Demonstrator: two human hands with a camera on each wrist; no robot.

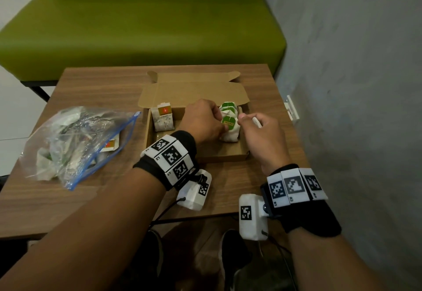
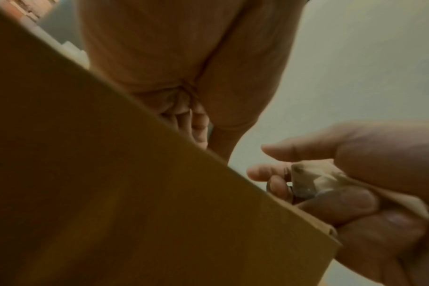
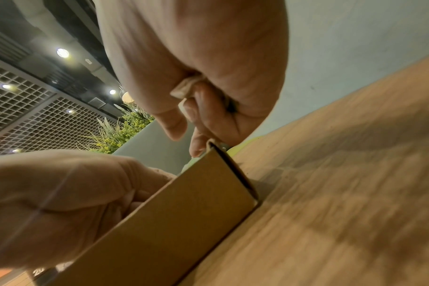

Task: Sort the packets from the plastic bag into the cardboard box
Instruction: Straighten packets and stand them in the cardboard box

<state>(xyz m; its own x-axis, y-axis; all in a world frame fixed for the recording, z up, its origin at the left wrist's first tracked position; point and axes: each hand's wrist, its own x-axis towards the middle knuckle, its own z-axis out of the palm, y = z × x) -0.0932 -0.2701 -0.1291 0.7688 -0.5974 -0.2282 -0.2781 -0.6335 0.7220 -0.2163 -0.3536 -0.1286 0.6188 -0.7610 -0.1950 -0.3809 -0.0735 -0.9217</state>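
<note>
Left hand [image 1: 203, 119] fingers grip green-tagged packets [image 1: 229, 121] in the cardboard box [image 1: 219, 153] (right hand [image 1: 260, 133] pinches one)

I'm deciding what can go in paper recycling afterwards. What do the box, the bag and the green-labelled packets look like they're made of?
The cardboard box looks like plain brown card, matt, with folded flaps. The plastic bag looks like thin clear plastic film, glossy and crinkled, with a blue zip edge. The green-labelled packets appear to be white paper with printed green labels; any inner lining cannot be seen.
</note>
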